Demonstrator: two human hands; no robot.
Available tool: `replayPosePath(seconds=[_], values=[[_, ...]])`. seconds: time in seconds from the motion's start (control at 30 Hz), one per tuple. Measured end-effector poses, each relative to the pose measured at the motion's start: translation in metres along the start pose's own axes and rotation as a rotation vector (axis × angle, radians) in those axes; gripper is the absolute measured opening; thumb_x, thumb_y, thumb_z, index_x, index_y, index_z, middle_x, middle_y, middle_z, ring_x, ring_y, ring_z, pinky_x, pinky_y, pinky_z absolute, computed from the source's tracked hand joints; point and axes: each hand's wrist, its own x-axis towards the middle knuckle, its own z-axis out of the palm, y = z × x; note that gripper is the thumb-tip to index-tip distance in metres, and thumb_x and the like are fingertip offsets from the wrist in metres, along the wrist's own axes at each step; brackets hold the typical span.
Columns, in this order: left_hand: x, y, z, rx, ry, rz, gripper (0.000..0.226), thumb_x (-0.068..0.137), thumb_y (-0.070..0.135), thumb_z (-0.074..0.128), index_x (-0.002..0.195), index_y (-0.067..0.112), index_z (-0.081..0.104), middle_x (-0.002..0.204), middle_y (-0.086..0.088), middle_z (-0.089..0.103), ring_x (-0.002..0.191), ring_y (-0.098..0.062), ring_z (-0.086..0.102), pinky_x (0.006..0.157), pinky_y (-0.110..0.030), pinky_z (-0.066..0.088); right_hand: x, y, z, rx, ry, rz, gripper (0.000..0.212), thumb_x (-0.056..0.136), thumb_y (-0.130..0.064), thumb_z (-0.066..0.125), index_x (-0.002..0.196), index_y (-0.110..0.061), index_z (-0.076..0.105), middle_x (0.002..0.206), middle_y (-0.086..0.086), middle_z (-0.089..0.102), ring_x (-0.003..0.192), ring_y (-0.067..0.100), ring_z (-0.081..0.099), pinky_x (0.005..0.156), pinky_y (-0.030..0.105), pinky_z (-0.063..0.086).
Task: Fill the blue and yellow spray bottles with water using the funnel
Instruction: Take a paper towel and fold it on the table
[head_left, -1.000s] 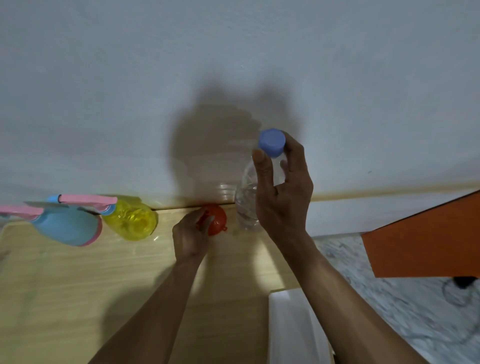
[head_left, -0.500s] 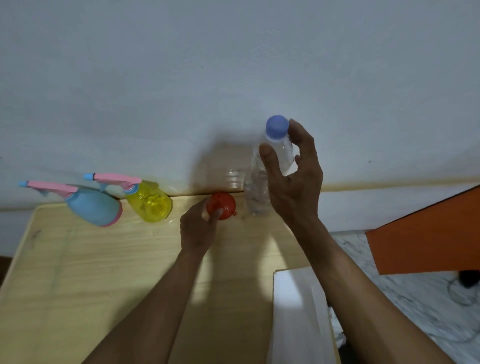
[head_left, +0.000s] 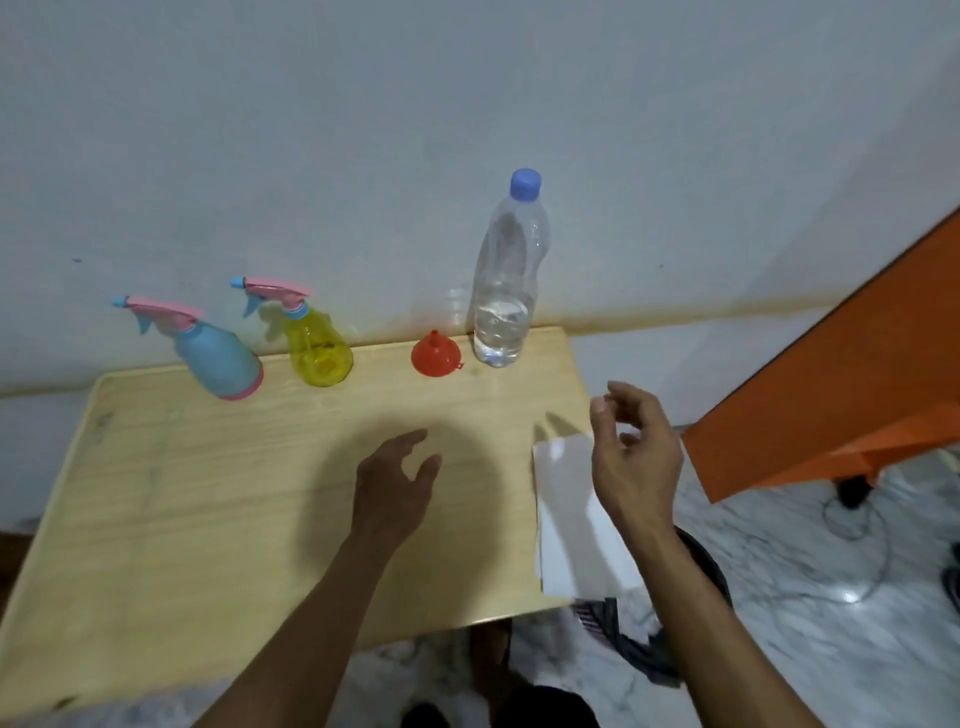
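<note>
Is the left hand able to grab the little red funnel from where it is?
Probably yes. The left hand is open and empty over the table, and only bare wood lies between it and the funnel, which stands clear of the water bottle.

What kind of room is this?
Probably a room in a home, not a lab: a small wooden table against a plain white wall, a marble-patterned floor, and toy-coloured spray bottles beside a water bottle.
</note>
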Motion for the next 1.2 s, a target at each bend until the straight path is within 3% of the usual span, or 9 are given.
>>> replayPosePath(seconds=[0.13,0.27,0.47,0.63,0.8,0.93,1.2], values=[[-0.046,0.002,0.013,0.044,-0.124,0.033,0.035,0.085,0.024,0.076,0.120,0.019,0.071,0.124,-0.003,0.069,0.111,-0.020,0.065,0.094,-0.037,0.053,-0.052,0.048,-0.031,-0.101,0.054,0.159,0.015,0.099,-0.023,0.062,0.112,-0.019,0.069,0.097,-0.005,0.069,0.093,0.014,0.064,0.082,0.035,0.053],[-0.066,0.015,0.032,0.119,-0.229,0.132,0.035,0.087,0.025,0.074,0.121,0.018,0.070,0.127,-0.002,0.067,0.116,-0.021,0.063,0.099,-0.028,0.044,-0.076,0.090,-0.041,-0.201,0.065,0.252,0.019,0.098,-0.021,0.061,0.113,-0.013,0.071,0.096,-0.002,0.068,0.098,0.025,0.064,0.075,0.032,0.045],[-0.057,0.036,0.076,0.259,-0.369,0.274,0.038,0.090,0.028,0.069,0.127,0.019,0.065,0.134,-0.003,0.063,0.127,-0.024,0.056,0.109,-0.036,0.040,-0.079,0.123,-0.031,-0.368,0.096,0.232,0.021,0.094,-0.026,0.068,0.111,-0.014,0.075,0.101,0.003,0.074,0.103,0.033,0.059,0.081,0.045,0.053],[-0.036,0.053,0.114,0.298,-0.396,0.355,0.040,0.090,0.027,0.069,0.130,0.023,0.064,0.136,-0.004,0.061,0.129,-0.022,0.051,0.108,-0.031,0.037,-0.073,0.149,-0.021,-0.564,0.118,0.162,0.022,0.086,-0.029,0.080,0.103,-0.016,0.078,0.097,0.006,0.076,0.096,0.039,0.063,0.074,0.051,0.053],[-0.016,0.069,0.151,0.368,-0.429,0.457,0.039,0.093,0.025,0.065,0.132,0.023,0.063,0.143,-0.003,0.055,0.136,-0.022,0.043,0.111,-0.034,0.035,-0.066,0.172,-0.012,-0.633,0.156,0.164,0.022,0.076,-0.034,0.088,0.091,-0.021,0.081,0.088,0.001,0.072,0.088,0.036,0.064,0.072,0.044,0.049],[-0.007,0.071,0.172,0.403,-0.476,0.503,0.037,0.093,0.020,0.066,0.129,0.026,0.066,0.147,-0.006,0.052,0.139,-0.027,0.040,0.110,-0.046,0.038,-0.065,0.185,-0.010,-0.634,0.165,0.189,0.017,0.081,-0.038,0.084,0.090,-0.023,0.082,0.089,-0.002,0.071,0.089,0.032,0.061,0.072,0.039,0.043],[0.002,0.063,0.195,0.457,-0.513,0.568,0.021,0.089,0.024,0.066,0.107,0.026,0.077,0.147,-0.006,0.052,0.138,-0.030,0.042,0.107,-0.047,0.033,-0.059,0.186,-0.008,-0.579,0.151,0.230,0.008,0.081,-0.031,0.084,0.080,-0.025,0.079,0.085,0.000,0.067,0.085,0.031,0.057,0.071,0.037,0.038]])
